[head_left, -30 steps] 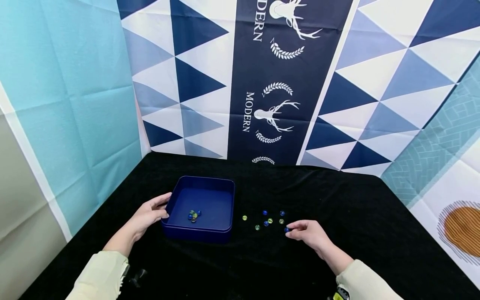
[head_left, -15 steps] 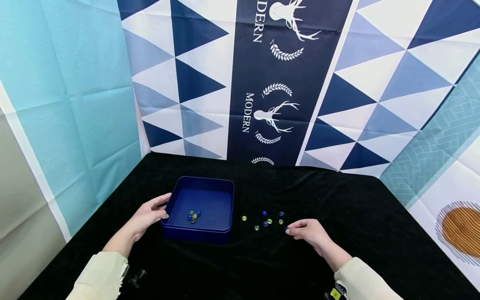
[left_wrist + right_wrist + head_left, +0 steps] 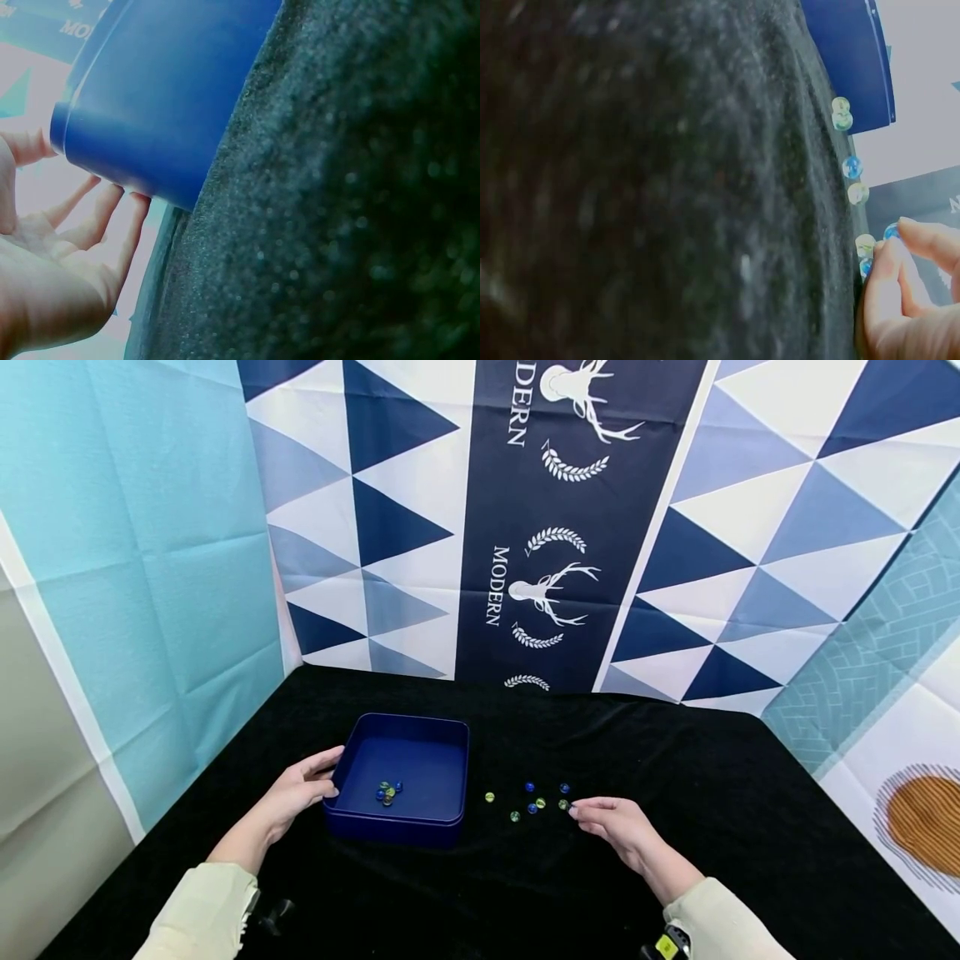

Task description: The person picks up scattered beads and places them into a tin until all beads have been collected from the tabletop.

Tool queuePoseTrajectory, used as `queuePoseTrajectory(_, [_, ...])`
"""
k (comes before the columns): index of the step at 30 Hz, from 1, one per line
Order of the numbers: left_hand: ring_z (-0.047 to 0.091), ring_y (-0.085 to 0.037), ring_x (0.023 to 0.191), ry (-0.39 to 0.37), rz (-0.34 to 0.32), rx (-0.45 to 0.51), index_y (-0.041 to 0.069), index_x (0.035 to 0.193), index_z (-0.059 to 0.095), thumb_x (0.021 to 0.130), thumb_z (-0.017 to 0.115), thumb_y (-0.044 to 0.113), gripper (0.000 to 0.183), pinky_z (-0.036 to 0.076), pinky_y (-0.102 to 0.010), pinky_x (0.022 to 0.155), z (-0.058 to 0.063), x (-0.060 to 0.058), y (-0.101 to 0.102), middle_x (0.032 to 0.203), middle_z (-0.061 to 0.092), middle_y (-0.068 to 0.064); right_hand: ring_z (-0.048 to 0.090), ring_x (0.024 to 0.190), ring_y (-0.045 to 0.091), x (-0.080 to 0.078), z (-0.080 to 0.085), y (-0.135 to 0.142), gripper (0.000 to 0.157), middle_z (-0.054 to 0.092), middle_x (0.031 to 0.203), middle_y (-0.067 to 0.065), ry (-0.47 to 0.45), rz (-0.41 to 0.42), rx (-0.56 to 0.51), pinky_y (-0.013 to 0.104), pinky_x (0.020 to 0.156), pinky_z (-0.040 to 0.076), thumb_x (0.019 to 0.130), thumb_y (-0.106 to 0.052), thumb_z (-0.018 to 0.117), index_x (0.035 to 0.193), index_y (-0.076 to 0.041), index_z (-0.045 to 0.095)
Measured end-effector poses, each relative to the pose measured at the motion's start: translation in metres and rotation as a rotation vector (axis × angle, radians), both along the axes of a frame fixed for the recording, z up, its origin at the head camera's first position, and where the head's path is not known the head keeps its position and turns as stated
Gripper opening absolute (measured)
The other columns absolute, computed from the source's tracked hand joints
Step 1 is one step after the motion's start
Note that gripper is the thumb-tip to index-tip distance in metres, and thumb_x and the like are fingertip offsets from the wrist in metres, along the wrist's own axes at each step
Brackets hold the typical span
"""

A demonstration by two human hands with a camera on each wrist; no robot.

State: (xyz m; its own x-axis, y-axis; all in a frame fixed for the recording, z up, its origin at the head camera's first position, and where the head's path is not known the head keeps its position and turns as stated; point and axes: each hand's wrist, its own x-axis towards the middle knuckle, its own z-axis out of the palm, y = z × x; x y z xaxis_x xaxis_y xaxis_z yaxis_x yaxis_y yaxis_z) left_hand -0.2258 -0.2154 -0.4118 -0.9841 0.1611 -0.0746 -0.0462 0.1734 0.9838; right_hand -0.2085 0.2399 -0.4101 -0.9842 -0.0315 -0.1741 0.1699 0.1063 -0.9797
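A dark blue rectangular box [image 3: 408, 768] stands on the black cloth, with several glass marbles [image 3: 387, 794] inside. At its left side my left hand [image 3: 296, 789] holds the wall; in the left wrist view the fingertips [image 3: 139, 199] touch the outside and the thumb reaches the rim. My right hand [image 3: 617, 827] is right of the loose marbles, low over the cloth. Between its thumb and finger it pinches a blue marble [image 3: 892, 231], mostly hidden in the head view. A clear greenish marble [image 3: 563, 805] lies just left of the fingertips.
More loose marbles lie between box and right hand, among them a yellow one [image 3: 490, 797] nearest the box and a blue one [image 3: 565, 787] farther back. A small dark object [image 3: 276, 917] is near the left sleeve. Patterned fabric walls [image 3: 405, 527] enclose the table.
My right hand has lifted the blue marble slightly and shifted it a little away from me, close to the greenish marble. The left hand and the box stay in place.
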Motion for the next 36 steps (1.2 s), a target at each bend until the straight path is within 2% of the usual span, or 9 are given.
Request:
queuePoseTrajectory(6, [0.037,-0.034,0.124,-0.004,0.004,0.008,0.003,0.145,0.029,0.080,0.055,0.000,0.070,0.034,-0.045,0.094,-0.001,-0.001,0.000,0.144,0.030,-0.026,0.061,0.077,0.009,-0.003,0.000,-0.006,0.022,0.067,0.089,0.004,0.008,-0.042,-0.037,0.022,0.072,0.049,0.081,0.000,0.065,0.099,0.011,0.064])
queuePoseTrajectory(11, [0.037,-0.034,0.124,0.001,0.004,-0.001,0.002,0.145,0.029,0.080,0.055,0.000,0.070,0.034,-0.045,0.094,-0.001,-0.001,0.000,0.143,0.031,-0.026,0.063,0.078,0.010,-0.005,0.002,-0.011,0.017,0.067,0.094,0.009,0.023,-0.056,-0.080,0.023,0.073,0.049,0.081,0.001,0.065,0.096,0.009,0.066])
queuePoseTrajectory(17, [0.036,-0.035,0.125,0.004,-0.001,-0.005,0.002,0.145,0.028,0.080,0.055,0.000,0.070,0.033,-0.046,0.095,-0.001,0.000,0.000,0.143,0.030,-0.026,0.062,0.077,0.010,-0.008,0.003,-0.018,0.010,0.066,0.091,0.006,0.037,-0.096,-0.126,0.023,0.073,0.049,0.081,0.003,0.064,0.091,0.004,0.068])
queuePoseTrajectory(29, [0.037,-0.034,0.124,0.008,-0.003,-0.005,0.002,0.145,0.029,0.080,0.055,0.000,0.070,0.034,-0.045,0.094,-0.001,-0.001,0.000,0.144,0.030,-0.026,0.062,0.077,0.009,-0.011,0.004,-0.031,0.011,0.067,0.088,0.005,0.062,-0.155,-0.175,0.024,0.073,0.049,0.080,0.003,0.066,0.090,0.004,0.069])
queuePoseTrajectory(36, [0.037,-0.035,0.124,0.006,-0.001,-0.004,0.002,0.145,0.028,0.081,0.055,0.000,0.070,0.033,-0.045,0.095,0.000,0.000,0.000,0.145,0.029,-0.025,0.063,0.078,0.009,-0.013,0.003,-0.038,0.011,0.067,0.088,0.003,0.046,-0.189,-0.217,0.023,0.073,0.049,0.080,0.003,0.066,0.091,0.003,0.069])
